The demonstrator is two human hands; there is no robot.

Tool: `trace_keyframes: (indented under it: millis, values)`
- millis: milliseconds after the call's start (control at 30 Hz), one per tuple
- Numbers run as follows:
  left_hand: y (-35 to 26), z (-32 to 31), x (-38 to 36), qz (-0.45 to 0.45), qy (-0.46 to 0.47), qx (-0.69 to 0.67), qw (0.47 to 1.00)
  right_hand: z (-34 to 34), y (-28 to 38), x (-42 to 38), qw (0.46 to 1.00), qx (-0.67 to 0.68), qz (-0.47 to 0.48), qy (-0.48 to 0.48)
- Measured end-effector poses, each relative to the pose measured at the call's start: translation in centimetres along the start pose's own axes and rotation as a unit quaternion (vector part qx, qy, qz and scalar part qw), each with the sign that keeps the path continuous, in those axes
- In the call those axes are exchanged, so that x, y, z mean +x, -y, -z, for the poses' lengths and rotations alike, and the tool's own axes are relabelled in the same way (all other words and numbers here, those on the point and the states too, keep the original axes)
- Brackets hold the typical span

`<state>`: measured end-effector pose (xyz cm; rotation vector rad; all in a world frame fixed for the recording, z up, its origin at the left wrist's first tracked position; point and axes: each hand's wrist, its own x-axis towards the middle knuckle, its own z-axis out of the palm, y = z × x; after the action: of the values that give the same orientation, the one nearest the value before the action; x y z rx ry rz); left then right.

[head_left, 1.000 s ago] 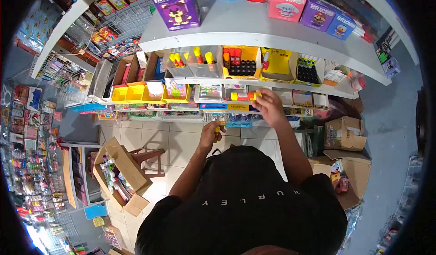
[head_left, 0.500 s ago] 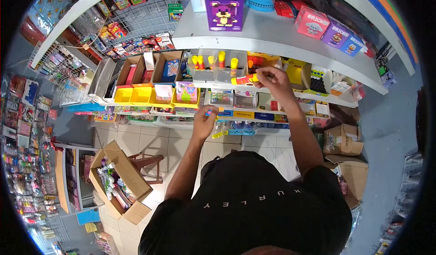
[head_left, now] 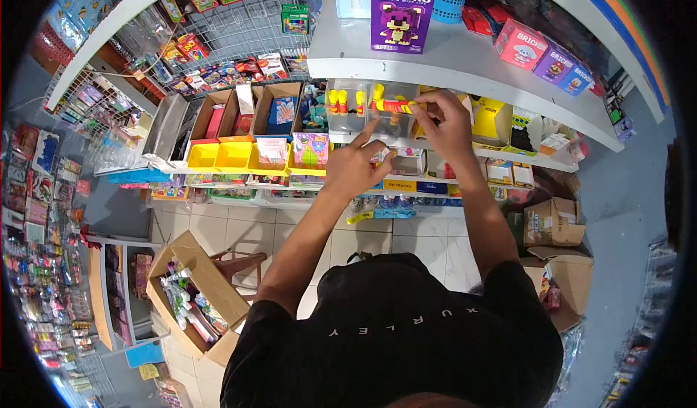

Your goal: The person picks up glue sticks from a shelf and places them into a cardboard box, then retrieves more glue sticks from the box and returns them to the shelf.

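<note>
Single head-worn fisheye view, looking steeply down, close over shop shelves

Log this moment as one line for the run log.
right hand: holds glue stick at clear bin | left hand: raised below, finger out, nothing visibly held | shelf: purple Bricks box

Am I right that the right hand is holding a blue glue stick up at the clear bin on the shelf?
Not quite: in the head view the glue stick in the right hand is orange and yellow, not blue. It is indeed held up at the clear bin.
</note>
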<state>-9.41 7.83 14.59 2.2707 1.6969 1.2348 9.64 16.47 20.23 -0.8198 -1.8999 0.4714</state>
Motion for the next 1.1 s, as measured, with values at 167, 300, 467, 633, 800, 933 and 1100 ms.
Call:
trace_keyframes:
  millis: [167,300,467,633,800,933,1100]
  values:
    - [0.7,-0.1,1.1,-0.003,0.015,0.028,0.999,-1.9,-0.2,-0.8,0.99,-0.118,0.064,-0.049]
    - [1.3,-0.4,1.7,0.002,0.016,0.024,1.0,-3.1,0.1,0.3,0.983,-0.164,0.065,-0.04]
    - [1.9,-0.8,1.9,0.014,0.039,0.019,0.999,-4.2,0.6,1.4,0.976,-0.214,0.025,-0.019]
    - [2.4,-0.5,1.8,0.013,0.052,-0.012,0.998,-5.2,-0.3,1.5,0.97,-0.234,0.04,-0.044]
    - [2.3,-0.5,1.6,0.002,0.036,-0.001,0.999,-6.1,-1.6,3.2,0.955,-0.294,-0.017,0.037]
    - [2.0,-0.2,1.7,0.012,0.051,-0.012,0.999,-7.1,-3.6,4.2,0.937,-0.337,-0.027,0.088]
    - [2.0,0.0,1.6,0.021,0.065,-0.023,0.997,-7.0,-4.7,5.6,0.936,-0.323,-0.032,0.138]
